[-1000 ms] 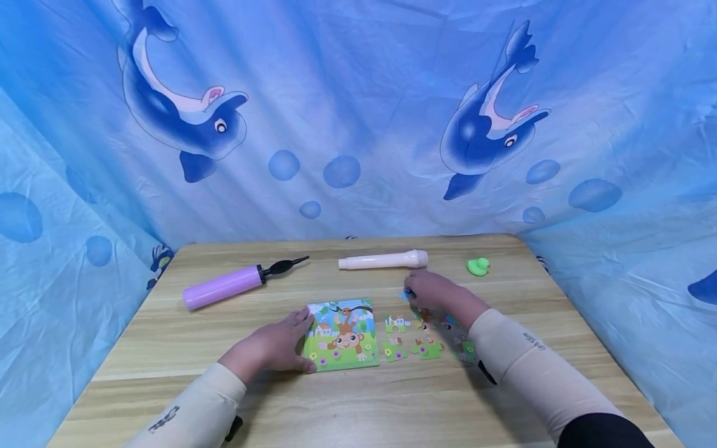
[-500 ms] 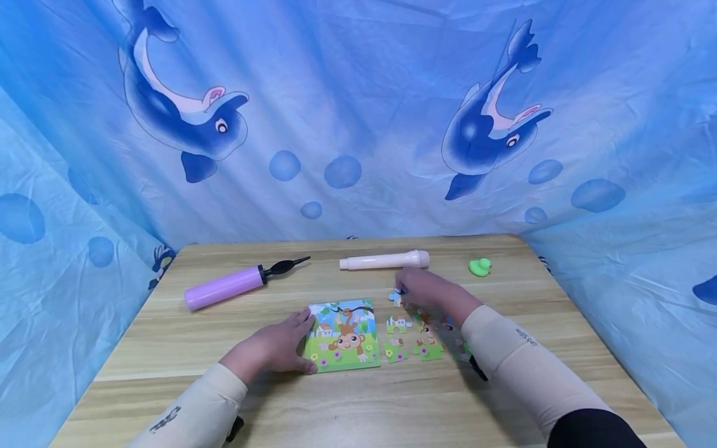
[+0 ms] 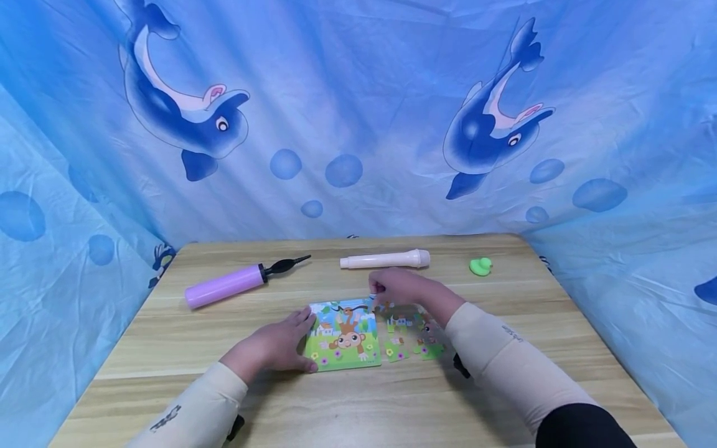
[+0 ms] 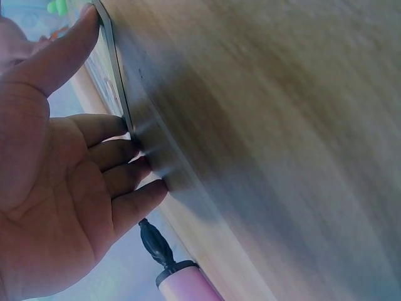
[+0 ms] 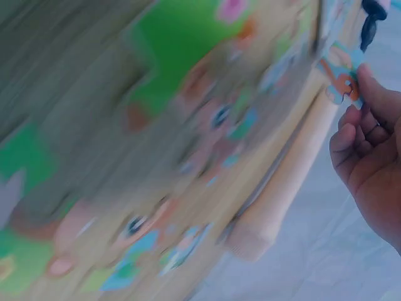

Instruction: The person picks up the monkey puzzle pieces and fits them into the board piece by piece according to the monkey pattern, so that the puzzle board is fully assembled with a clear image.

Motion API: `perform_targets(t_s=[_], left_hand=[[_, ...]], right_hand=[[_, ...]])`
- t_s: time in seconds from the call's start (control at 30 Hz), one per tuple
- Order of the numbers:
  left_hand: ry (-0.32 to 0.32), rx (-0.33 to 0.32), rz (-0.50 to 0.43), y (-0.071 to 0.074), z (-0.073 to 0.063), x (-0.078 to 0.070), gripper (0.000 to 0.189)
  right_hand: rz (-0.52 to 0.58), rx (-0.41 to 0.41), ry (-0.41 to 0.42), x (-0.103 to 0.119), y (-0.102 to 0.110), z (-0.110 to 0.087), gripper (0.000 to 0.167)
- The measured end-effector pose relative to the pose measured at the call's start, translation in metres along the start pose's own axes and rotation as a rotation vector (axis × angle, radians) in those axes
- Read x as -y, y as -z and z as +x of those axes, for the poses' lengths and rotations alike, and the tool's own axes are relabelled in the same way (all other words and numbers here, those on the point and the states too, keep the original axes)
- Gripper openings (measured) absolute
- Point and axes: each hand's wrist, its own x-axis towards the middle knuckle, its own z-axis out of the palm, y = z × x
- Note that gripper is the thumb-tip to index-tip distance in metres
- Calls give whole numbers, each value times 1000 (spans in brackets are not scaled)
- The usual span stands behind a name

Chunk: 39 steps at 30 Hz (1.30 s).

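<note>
A square monkey puzzle (image 3: 344, 336) lies flat on the table in the head view. My left hand (image 3: 280, 342) rests against its left side, thumb at the lower left corner; in the left wrist view, the fingers (image 4: 128, 169) extend loosely and touch the edge and tabletop. Over the puzzle's upper right corner, my right hand (image 3: 400, 286) pinches a puzzle piece (image 5: 341, 78), light blue with a brown-orange pattern, between thumb and fingers. Several loose puzzle pieces (image 3: 396, 350) lie just right of the puzzle, some hidden under the right forearm.
A purple hand pump (image 3: 226, 286) with a black nozzle lies at the back left. Behind the right hand is a white microphone-shaped stick (image 3: 383, 259). A green toy duck (image 3: 480, 267) sits at the back right of the wooden table (image 3: 358, 410). Dolphin-printed cloth (image 3: 347, 112) hangs behind.
My right hand has moved left from above the loose pieces to the puzzle's upper right corner, carrying the pinched piece. The left hand has stayed in place.
</note>
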Motion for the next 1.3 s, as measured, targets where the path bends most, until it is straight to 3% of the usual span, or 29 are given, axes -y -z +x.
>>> perform_targets(t_s=[0.1,0.37,0.73,1.3], left_hand=[[3,4,1,0,0,0,103],[4,-2,9,-2,2,2,104],[-13,-7,36,-1,2,4,104],[-16,-7,31,-2,1,4,105]], right_hand=[[27,29,33,16,-3,8,14],[-65,80,66,42,-22,34,14],[-200,25,27,50,-37,58,10],[-181,63,-80,54,-46,67,9]])
